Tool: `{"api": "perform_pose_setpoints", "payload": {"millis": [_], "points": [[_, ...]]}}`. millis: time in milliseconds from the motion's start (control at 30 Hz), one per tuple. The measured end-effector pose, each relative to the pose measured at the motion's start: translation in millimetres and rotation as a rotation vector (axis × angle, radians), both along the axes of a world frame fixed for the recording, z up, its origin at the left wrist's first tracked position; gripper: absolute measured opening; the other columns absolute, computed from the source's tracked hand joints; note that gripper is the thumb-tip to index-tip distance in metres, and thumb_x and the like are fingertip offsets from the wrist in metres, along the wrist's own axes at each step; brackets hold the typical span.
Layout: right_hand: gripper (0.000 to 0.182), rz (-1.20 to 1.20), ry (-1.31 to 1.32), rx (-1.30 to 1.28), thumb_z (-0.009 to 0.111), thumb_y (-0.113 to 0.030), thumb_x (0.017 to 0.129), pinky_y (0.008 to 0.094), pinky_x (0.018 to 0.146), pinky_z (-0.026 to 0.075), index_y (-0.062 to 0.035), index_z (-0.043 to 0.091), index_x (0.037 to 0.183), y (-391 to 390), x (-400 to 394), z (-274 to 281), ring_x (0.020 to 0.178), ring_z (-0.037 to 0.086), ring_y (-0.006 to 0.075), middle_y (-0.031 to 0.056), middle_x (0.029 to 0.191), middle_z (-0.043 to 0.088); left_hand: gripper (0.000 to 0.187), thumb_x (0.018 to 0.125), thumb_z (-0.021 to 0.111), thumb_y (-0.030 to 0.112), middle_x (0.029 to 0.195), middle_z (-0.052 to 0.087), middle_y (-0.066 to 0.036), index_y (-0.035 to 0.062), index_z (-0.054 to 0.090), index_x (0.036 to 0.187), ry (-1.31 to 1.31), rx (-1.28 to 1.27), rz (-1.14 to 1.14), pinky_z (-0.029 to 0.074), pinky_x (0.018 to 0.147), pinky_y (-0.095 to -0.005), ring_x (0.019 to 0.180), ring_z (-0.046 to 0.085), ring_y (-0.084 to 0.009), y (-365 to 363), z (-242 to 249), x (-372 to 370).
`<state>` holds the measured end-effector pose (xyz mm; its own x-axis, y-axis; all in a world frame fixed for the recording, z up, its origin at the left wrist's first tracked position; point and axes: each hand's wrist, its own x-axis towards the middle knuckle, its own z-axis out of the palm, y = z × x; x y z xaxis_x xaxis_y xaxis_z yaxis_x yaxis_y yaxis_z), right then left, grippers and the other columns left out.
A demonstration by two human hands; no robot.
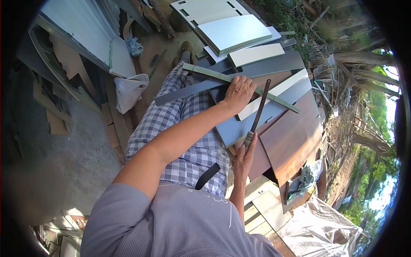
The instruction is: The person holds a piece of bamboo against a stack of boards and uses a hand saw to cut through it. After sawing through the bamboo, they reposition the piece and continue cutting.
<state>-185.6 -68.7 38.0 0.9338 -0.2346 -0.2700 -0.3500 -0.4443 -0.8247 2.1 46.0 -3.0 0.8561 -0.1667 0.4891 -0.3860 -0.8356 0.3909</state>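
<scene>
A long narrow strip of board [205, 73] with a greenish edge lies across the stacked boards. My left hand [239, 93] is closed over its middle, knuckles up. My right hand [244, 157] grips the wrapped handle [248, 138] of a thin, dark saw-like blade [260, 107]. The blade slants up past the strip, overlapping it in this view, and has a small hole at its far end. Beneath both hands are a blue-grey panel [233, 130] and a white strip [295, 84]. A dark grey strip [171, 95] reaches out over my checked trousers [171, 141].
White curved panels [234, 32] are piled at the far end of the stack. Brown boards [295, 132] lie to the right, with crumpled plastic [306, 182] by them. On the left, a white bag [129, 92] sits near leaning offcuts [68, 64]. A plastic sheet [321, 227] covers something at lower right.
</scene>
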Motion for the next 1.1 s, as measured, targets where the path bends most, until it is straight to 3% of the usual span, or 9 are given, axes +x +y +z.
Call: {"api": "perform_pose_setpoints", "payload": {"millis": [200, 267, 400, 600, 667, 867, 1100], "points": [[0.059, -0.066, -0.065, 0.071, 0.042, -0.018, 0.102, 0.0193, 0.041, 0.027, -0.0258, 0.014, 0.153, -6, 0, 5, 0.048, 0.033, 0.0036, -0.0026, 0.067, 0.04, 0.01, 0.081, 0.052, 0.006, 0.088, 0.056, -0.007, 0.008, 0.056, 0.09, -0.002, -0.025, -0.015, 0.038, 0.083, -0.0347, 0.09, 0.053, -0.0222, 1, 1, 0], [0.057, -0.171, -0.045, 0.156, 0.04, -0.014, 0.101, 0.0214, 0.046, 0.033, -0.0217, 0.019, 0.153, -9, -2, 6, 0.056, 0.037, 0.0052, -0.0001, 0.073, 0.048, 0.01, 0.081, 0.052, 0.005, 0.089, 0.055, -0.008, 0.0075, 0.056, 0.09, 0.006, -0.026, -0.031, 0.038, 0.083, -0.0349, 0.09, 0.052, -0.0227, 3, 3, -1], [0.057, -0.216, -0.053, 0.132, 0.041, -0.014, 0.101, 0.0217, 0.046, 0.033, -0.0209, 0.018, 0.153, -12, -2, 9, 0.055, 0.037, 0.0049, -0.001, 0.071, 0.044, 0.012, 0.081, 0.052, 0.005, 0.095, 0.053, -0.011, 0.0051, 0.057, 0.092, 0.034, -0.051, -0.022, 0.039, 0.085, -0.0375, 0.093, 0.051, -0.0249, 4, 10, -4], [0.057, -0.183, -0.008, 0.082, 0.041, -0.014, 0.1, 0.0222, 0.046, 0.035, -0.0203, 0.019, 0.153, -21, 1, 10, 0.054, 0.04, 0.005, -0.0006, 0.07, 0.046, 0.016, 0.082, 0.052, 0.005, 0.1, 0.055, -0.012, 0.0031, 0.059, 0.096, 0.042, -0.028, -0.096, 0.039, 0.088, -0.0394, 0.1, 0.052, -0.025, -28, 27, 3], [0.059, -0.136, -0.006, 0.066, 0.041, -0.015, 0.101, 0.0194, 0.04, 0.03, -0.0227, 0.015, 0.153, -24, 3, 11, 0.048, 0.035, 0.0039, -0.0025, 0.066, 0.041, 0.016, 0.082, 0.052, 0.005, 0.101, 0.055, -0.012, 0.003, 0.059, 0.096, 0.096, -0.01, -0.119, 0.039, 0.089, -0.0393, 0.101, 0.052, -0.0248, -47, 26, 9], [0.058, -0.105, 0.008, 0.023, 0.04, -0.013, 0.1, 0.0198, 0.041, 0.031, -0.0221, 0.017, 0.153, -36, 6, 6, 0.049, 0.035, 0.0041, -0.0028, 0.066, 0.041, 0.011, 0.083, 0.053, 0.008, 0.095, 0.056, -0.009, 0.0067, 0.061, 0.09, 0.183, -0.05, -0.108, 0.038, 0.085, -0.0368, 0.097, 0.053, -0.024, -70, 17, 18], [0.057, -0.087, 0.015, -0.076, 0.04, -0.013, 0.1, 0.0206, 0.04, 0.031, -0.0231, 0.02, 0.153, -45, 8, 2, 0.048, 0.034, 0.004, -0.0031, 0.065, 0.04, 0.008, 0.082, 0.054, 0.008, 0.09, 0.054, -0.007, 0.0074, 0.06, 0.086, 0.072, -0.041, -0.081, 0.038, 0.081, -0.0366, 0.091, 0.052, -0.0225, -69, 11, 16]]}}
